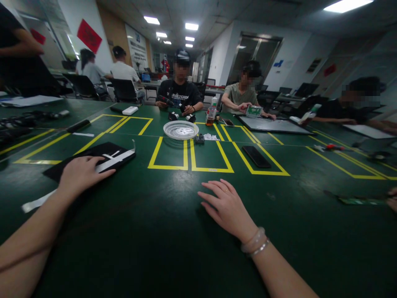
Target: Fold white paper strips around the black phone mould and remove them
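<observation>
While the green table (161, 248) spread under everything, a black panel (96, 151) lay near left, left hand (81, 174) open and flat on its near edge, right hand (228, 209) spread flat on bare table right of it, white strip (119, 157) on the panel, touching the left hand.
</observation>
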Demonstrator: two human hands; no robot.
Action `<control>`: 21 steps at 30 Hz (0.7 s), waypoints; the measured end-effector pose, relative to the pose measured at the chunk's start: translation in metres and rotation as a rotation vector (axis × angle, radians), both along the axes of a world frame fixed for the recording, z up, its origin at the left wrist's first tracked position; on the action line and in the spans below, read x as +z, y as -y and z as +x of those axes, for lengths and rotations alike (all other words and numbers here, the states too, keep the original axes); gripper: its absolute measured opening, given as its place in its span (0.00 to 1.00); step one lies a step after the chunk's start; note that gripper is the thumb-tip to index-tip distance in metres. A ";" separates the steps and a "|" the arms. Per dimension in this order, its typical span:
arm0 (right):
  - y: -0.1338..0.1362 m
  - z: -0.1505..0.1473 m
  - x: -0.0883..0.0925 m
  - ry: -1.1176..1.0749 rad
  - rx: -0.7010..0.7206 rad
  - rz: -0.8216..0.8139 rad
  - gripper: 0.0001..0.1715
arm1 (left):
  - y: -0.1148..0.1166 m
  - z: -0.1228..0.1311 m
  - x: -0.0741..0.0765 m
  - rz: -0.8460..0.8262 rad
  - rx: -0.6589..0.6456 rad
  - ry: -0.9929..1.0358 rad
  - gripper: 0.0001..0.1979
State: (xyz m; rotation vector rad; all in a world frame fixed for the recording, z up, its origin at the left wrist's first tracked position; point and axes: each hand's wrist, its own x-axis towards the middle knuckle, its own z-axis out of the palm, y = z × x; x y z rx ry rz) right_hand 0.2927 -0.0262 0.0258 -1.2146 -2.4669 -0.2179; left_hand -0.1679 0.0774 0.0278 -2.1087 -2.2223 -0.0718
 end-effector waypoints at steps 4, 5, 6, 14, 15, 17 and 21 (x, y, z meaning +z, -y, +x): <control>-0.002 0.001 -0.002 0.011 -0.084 0.001 0.16 | 0.003 -0.028 0.001 -0.086 0.219 0.076 0.47; -0.002 0.001 -0.003 0.014 -0.114 0.000 0.15 | 0.004 -0.033 0.000 -0.093 0.258 0.083 0.49; -0.003 0.002 -0.003 0.016 -0.144 0.000 0.15 | 0.005 -0.038 -0.002 -0.098 0.286 0.088 0.50; -0.006 0.005 -0.007 0.000 -0.315 0.009 0.14 | 0.001 -0.058 -0.017 -0.147 0.358 0.128 0.52; -0.006 0.005 -0.008 -0.004 -0.319 0.013 0.14 | 0.001 -0.056 -0.016 -0.137 0.366 0.124 0.51; -0.006 0.005 -0.008 -0.010 -0.318 0.017 0.14 | 0.002 -0.051 -0.013 -0.106 0.383 0.110 0.49; -0.005 0.004 -0.007 -0.009 -0.311 0.005 0.14 | 0.005 -0.045 -0.009 -0.137 0.436 0.153 0.47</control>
